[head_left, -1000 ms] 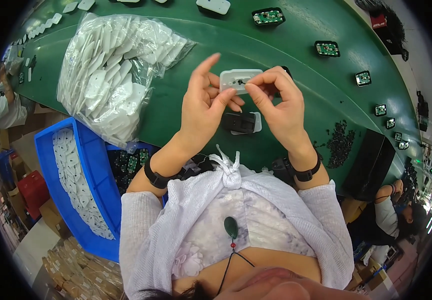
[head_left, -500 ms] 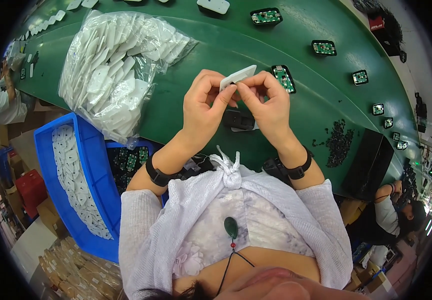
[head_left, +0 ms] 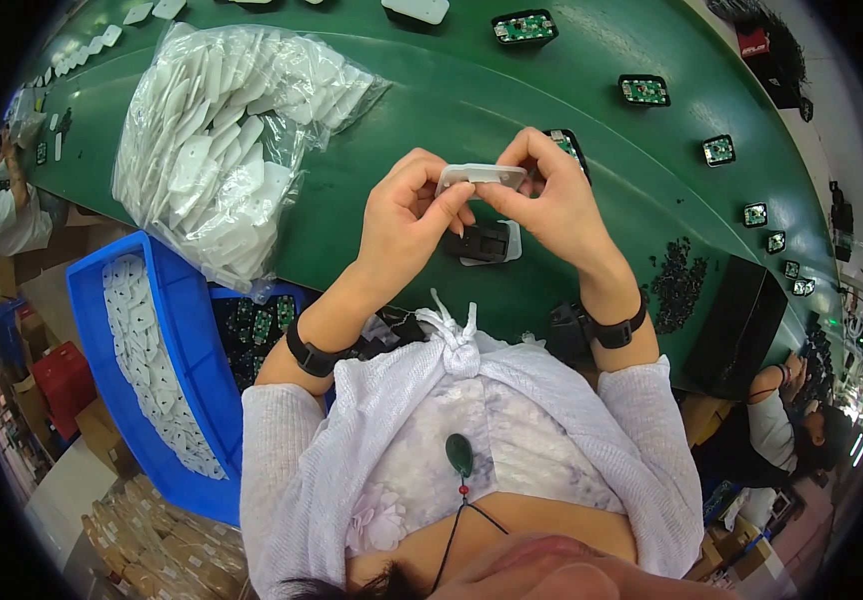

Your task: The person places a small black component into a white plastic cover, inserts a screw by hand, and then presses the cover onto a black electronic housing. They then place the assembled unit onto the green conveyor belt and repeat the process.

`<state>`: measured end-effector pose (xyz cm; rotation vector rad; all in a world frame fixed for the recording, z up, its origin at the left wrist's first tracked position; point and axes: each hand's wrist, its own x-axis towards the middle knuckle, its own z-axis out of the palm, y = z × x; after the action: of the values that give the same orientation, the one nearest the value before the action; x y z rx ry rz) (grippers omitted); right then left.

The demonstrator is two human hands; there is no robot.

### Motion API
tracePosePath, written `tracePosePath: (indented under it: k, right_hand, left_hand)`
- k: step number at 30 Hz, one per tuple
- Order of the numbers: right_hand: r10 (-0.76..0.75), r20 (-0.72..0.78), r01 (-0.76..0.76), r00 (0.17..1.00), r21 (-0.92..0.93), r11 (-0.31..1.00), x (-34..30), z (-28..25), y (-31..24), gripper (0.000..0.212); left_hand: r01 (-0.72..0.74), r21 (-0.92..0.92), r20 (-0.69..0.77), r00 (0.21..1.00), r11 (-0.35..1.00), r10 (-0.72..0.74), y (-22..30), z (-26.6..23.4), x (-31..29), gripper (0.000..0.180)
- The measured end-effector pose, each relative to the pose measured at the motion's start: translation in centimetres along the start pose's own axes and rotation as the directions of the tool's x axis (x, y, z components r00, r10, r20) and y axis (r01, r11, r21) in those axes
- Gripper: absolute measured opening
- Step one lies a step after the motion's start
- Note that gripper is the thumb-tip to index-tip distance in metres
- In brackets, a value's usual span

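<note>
Fingers (head_left: 418,172) of the left hand (head_left: 395,222) pinch one end of a small white cover (head_left: 482,175), and the right hand (head_left: 559,205) pinches the other end. Both thumbs press on the side near the person's body. The white cover is up above the green table (head_left: 402,125), tipped so that mostly its long edge shows. What the fingers hide behind it, I cannot tell. Just below the hands, a black plastic part (head_left: 480,242) lies on top of a flat white piece (head_left: 513,243). Close behind the right hand, a black case (head_left: 569,146) with a green board in it is partly hidden. More little black cases (head_left: 644,91) with green boards sit in a curved line, going away to the right. On the right of the table there is a pile of tiny black bits (head_left: 680,285), next to a big black box (head_left: 740,330). On the left, a clear bag (head_left: 212,150) is full of white covers. Below the bag stands a blue bin (head_left: 190,365) with lots of white pieces (head_left: 147,370) inside. Beside it, dark parts and green boards fill a smaller blue tray (head_left: 297,294). A black band (head_left: 313,352) goes around each arm near the hand.
</note>
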<state>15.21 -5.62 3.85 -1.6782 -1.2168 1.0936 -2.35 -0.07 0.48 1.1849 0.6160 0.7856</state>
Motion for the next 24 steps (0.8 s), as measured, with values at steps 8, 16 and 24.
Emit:
tracePosePath:
  k: [8, 16, 24]
  right_hand:
    - [-0.118, 0.015, 0.119, 0.993, -0.051, 0.992, 2.8, -1.3, -0.6, 0.021]
    - [-0.529, 0.23, 0.52, 0.817, -0.691, 0.503, 13.3, -9.5, 1.3, 0.036]
    - [-0.435, -0.009, 0.349, 0.9, -0.582, 0.735, 15.3, -8.6, 2.4, 0.046]
  left_hand:
    - [0.112, -0.085, -0.023, 0.993, 0.99, -0.114, 0.9, -1.3, 1.8, 0.018]
    - [0.011, 0.736, -0.11, 0.989, 0.677, 0.103, -0.6, -5.1, 6.7, 0.004]
    - [-0.078, 0.878, -0.019, 0.98, 0.472, 0.199, -1.3, -3.9, 7.0, 0.018]
